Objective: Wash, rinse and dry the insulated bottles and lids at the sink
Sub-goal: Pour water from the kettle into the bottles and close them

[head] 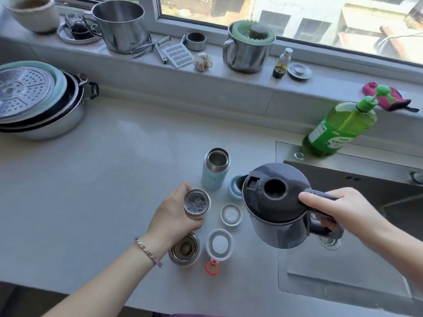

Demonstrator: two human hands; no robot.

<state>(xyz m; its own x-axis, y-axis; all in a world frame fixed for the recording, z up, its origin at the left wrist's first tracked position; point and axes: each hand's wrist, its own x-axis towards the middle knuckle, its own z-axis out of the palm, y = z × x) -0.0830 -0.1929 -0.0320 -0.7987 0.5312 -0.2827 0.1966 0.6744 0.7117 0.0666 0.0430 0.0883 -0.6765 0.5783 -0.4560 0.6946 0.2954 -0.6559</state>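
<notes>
Your left grip (pixel 176 211) clasps the foamy steel bottle (pixel 196 204) steady on the desk (pixel 91 191); right grip (pixel 332 211) wraps the kettle (pixel 274 209) handle, positioned for pouring

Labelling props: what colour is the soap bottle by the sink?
Green soap bottle, white label, head view.

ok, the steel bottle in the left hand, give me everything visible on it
The small brushed-steel insulated bottle stands lidless with its round mouth open to the camera. Inside, foamy, bubbly liquid sits close to the rim. It appears upright on the pale grey countertop, though its base is hidden. The left hand wraps it from the left side, fingers curled behind it. Nothing else touches it.
</notes>
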